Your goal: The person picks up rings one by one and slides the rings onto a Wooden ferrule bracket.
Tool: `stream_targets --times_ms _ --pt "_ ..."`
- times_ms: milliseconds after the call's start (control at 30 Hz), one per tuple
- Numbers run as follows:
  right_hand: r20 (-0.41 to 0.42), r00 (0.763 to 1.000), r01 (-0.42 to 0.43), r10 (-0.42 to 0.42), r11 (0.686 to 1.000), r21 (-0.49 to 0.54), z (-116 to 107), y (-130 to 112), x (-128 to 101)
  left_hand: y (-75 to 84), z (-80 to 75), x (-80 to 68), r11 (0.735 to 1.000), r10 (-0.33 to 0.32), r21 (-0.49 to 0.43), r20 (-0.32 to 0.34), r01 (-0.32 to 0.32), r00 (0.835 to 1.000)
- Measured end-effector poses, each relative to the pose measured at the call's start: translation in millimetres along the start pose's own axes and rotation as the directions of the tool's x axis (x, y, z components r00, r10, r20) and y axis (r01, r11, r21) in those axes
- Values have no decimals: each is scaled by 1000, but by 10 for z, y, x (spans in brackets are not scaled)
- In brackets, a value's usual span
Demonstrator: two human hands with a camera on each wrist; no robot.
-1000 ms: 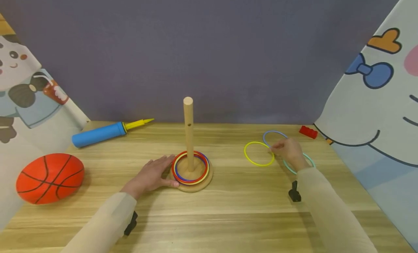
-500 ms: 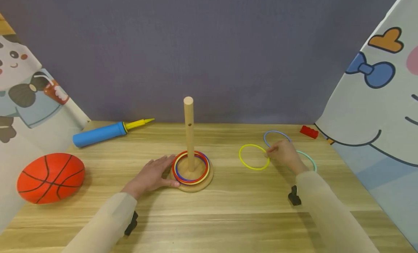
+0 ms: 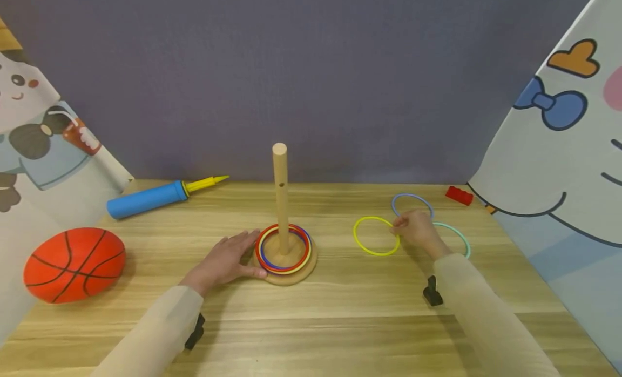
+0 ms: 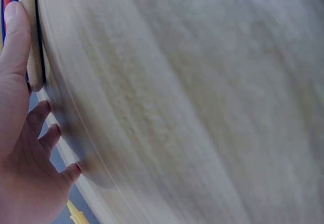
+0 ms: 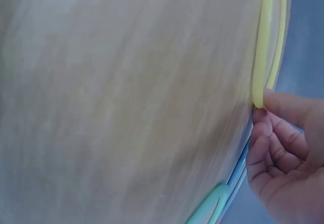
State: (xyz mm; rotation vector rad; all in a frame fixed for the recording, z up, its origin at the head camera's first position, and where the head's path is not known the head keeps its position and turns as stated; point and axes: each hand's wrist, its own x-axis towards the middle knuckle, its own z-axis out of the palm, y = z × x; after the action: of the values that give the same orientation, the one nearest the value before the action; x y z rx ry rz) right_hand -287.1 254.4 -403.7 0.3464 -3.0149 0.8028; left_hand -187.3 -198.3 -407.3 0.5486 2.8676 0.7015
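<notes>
A wooden peg (image 3: 281, 201) rises from a round wooden base (image 3: 288, 280) near the middle of the table. Red, yellow and blue rings (image 3: 310, 253) lie stacked around its foot. My left hand (image 3: 223, 261) rests at the base's left side, fingers spread on the table; in the left wrist view the thumb (image 4: 17, 36) lies along the base's edge, by the rings. On the right, my right hand (image 3: 417, 228) pinches the near-right edge of a yellow ring (image 3: 357, 239) between thumb and fingertips; the right wrist view shows this yellow ring (image 5: 260, 46) at the fingertips.
Past the right hand lie a light blue ring (image 3: 408, 195) and a mint green ring (image 3: 467, 244), the latter partly hidden by the hand. A red block (image 3: 459, 195) sits at the back right. A blue hand pump (image 3: 148, 200) and an orange toy basketball (image 3: 75, 265) lie on the left.
My right hand has shifted slightly left and nearer, and the yellow ring has moved left and nearer with it, away from the light blue ring. The left hand has stayed put at the base.
</notes>
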Motion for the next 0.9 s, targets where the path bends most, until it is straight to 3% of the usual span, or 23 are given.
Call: stream_targets --times_ms 167,333,500,700,900 --pt "-15 999 -46 46 999 -4 -16 7 -18 12 -9 9 1000 -1 -2 5 1 1000" --pt "-65 997 -42 43 999 24 -29 36 -39 16 -12 14 1000 0 -8 7 0 1000" --pt "-53 998 -32 35 998 62 -37 57 -42 6 -6 11 1000 2 -13 4 -2 1000" --pt "-60 998 -5 9 997 80 -54 52 -45 -2 0 6 1000 -4 -12 11 4 1000" --pt "-130 990 69 -60 995 68 -101 -33 -67 -11 13 9 1000 -5 -2 9 5 1000"
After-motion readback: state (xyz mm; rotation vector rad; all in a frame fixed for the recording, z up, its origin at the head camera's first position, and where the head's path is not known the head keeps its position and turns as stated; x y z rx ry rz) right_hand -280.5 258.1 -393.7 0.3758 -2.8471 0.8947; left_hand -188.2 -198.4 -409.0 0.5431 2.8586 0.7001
